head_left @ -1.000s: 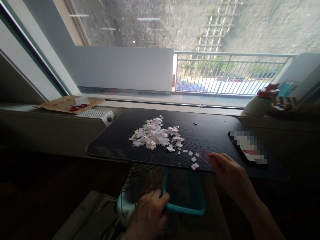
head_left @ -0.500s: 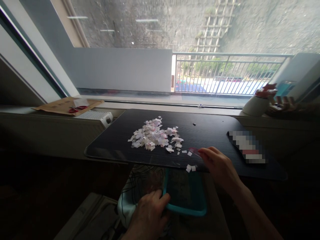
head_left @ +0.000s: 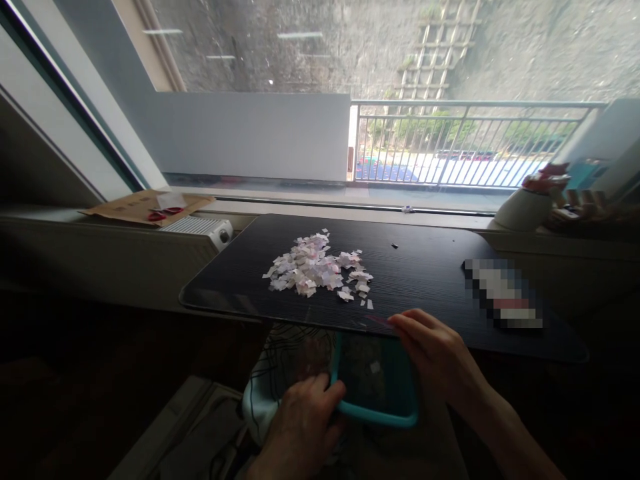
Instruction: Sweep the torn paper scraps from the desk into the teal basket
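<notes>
A heap of small white and pinkish paper pieces point(head_left: 306, 265) lies on the dark table point(head_left: 415, 267), with a few loose ones to its right. My right hand point(head_left: 435, 343) is closed in a pinch on a thin, see-through pinkish card point(head_left: 380, 321) near the table's front edge. Below that edge is a teal-rimmed container point(head_left: 383, 419), seen from above. My left hand point(head_left: 307, 413) is closed on the container's left rim, with the thumb over it. One pale paper piece point(head_left: 375, 367) shows inside the container; the rest of its inside is dark.
A dark item with a blurred-out face point(head_left: 505, 293) lies at the table's right. Red-handled scissors point(head_left: 165, 213) rest on a brown paper bag point(head_left: 125, 208) on the left sill. A pale vase-like object point(head_left: 523, 207) stands right, by the window.
My right hand has drawn the card closer to the table's front edge. Several paper pieces by that edge have left the table, and one now shows in the container.
</notes>
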`<state>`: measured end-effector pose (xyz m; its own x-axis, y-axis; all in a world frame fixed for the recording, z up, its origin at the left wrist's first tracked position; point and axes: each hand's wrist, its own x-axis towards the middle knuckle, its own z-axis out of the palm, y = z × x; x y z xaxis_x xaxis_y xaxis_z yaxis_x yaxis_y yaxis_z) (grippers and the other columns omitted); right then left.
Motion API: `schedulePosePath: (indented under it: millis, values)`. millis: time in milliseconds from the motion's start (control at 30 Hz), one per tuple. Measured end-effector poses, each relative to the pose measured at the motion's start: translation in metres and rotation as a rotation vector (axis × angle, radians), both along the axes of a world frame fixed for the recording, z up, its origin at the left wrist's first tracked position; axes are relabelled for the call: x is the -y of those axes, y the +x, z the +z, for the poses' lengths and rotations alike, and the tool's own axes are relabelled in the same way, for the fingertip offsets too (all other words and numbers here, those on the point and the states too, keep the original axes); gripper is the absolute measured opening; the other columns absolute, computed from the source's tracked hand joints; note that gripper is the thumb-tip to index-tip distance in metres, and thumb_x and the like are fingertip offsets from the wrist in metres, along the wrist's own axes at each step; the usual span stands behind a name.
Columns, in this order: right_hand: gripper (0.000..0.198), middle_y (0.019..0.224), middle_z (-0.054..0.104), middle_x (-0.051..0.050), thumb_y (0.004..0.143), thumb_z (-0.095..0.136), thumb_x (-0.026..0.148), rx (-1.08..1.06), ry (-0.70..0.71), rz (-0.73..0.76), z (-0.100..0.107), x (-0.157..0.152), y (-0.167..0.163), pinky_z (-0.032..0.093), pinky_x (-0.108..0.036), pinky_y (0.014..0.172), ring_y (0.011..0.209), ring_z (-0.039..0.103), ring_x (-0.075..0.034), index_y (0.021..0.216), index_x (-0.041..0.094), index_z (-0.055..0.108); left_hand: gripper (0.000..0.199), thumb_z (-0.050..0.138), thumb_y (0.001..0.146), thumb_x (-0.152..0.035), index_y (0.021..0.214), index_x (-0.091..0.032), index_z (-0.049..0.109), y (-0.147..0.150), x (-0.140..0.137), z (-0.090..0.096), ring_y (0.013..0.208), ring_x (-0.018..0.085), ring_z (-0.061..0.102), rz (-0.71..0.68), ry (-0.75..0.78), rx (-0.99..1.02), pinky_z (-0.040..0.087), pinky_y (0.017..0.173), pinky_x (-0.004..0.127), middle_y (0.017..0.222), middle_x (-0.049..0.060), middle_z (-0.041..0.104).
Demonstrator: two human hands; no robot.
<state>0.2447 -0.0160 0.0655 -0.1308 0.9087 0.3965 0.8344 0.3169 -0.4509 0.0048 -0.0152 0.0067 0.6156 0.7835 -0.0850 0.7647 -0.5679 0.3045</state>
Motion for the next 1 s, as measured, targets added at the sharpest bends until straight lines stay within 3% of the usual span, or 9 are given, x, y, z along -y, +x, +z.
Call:
schedulePosePath:
  millis: [200, 533, 833, 1000]
  values:
    - [0.026, 0.095, 0.064, -0.004, 0.092, 0.041, 0.024, 0.054, 0.01, -0.002, 0.002, -0.043, 0.008, 0.045, -0.024, 0.07, 0.081, 0.059, -0.014, 0.102, 0.023, 0.065, 0.016, 0.055, 0.077, -0.015, 0.089, -0.026, 0.054, -0.001, -0.001, -0.001, 0.081, 0.02, 0.052, 0.01, 0.001, -0.007, 0.036, 0.069, 0.03, 0.088, 0.0, 0.055]
    - [0.024, 0.097, 0.063, -0.006, 0.093, 0.04, 0.023, 0.028, -0.07, 0.12, 0.001, 0.015, 0.013, 0.048, -0.025, 0.071, 0.083, 0.06, -0.014, 0.103, 0.023, 0.062, 0.017, 0.054, 0.077, -0.014, 0.089, -0.026, 0.052, 0.0, 0.0, -0.001, 0.081, 0.02, 0.052, 0.01, 0.014, 0.006, 0.035, 0.068, 0.03, 0.087, -0.001, 0.054]
    - [0.026, 0.093, 0.064, -0.006, 0.093, 0.039, 0.026, 0.034, 0.014, 0.029, 0.001, -0.009, 0.012, 0.048, -0.025, 0.067, 0.079, 0.061, -0.015, 0.103, 0.022, 0.063, 0.014, 0.056, 0.078, -0.016, 0.088, -0.026, 0.053, 0.0, 0.001, -0.002, 0.08, 0.02, 0.052, 0.015, 0.008, -0.01, 0.036, 0.068, 0.03, 0.087, -0.001, 0.054]
    - [0.025, 0.091, 0.064, -0.005, 0.092, 0.04, 0.026, 0.024, -0.066, 0.086, 0.0, 0.016, 0.012, 0.049, -0.024, 0.066, 0.077, 0.061, -0.014, 0.101, 0.023, 0.063, 0.017, 0.055, 0.077, -0.014, 0.089, -0.026, 0.053, -0.001, 0.001, -0.003, 0.081, 0.02, 0.051, 0.016, 0.008, 0.002, 0.036, 0.069, 0.03, 0.087, 0.0, 0.054]
